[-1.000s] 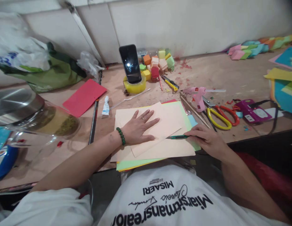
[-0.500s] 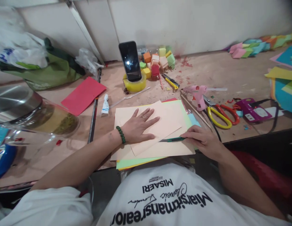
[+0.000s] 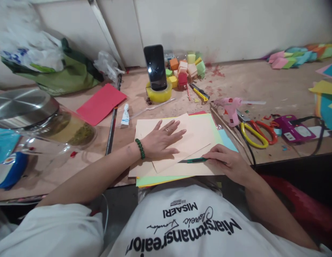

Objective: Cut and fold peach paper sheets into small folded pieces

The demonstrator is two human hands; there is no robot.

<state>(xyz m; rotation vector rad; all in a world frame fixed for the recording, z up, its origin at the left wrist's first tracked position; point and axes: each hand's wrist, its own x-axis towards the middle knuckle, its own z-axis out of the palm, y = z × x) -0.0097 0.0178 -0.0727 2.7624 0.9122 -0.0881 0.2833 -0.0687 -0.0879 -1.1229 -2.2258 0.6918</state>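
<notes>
In the head view, the top peach sheet (image 3: 194, 140) lay crooked on a paper pile (image 3: 147, 181). The left hand (image 3: 162, 142) held it flat, fingers spread apart. The right hand (image 3: 227, 160) had its fingers clamped on a green cutter (image 3: 196, 160). The holding looked done, the cutter work not finished. I couldn't tell if the tip touched paper. The sheet looked smooth and plain.
</notes>
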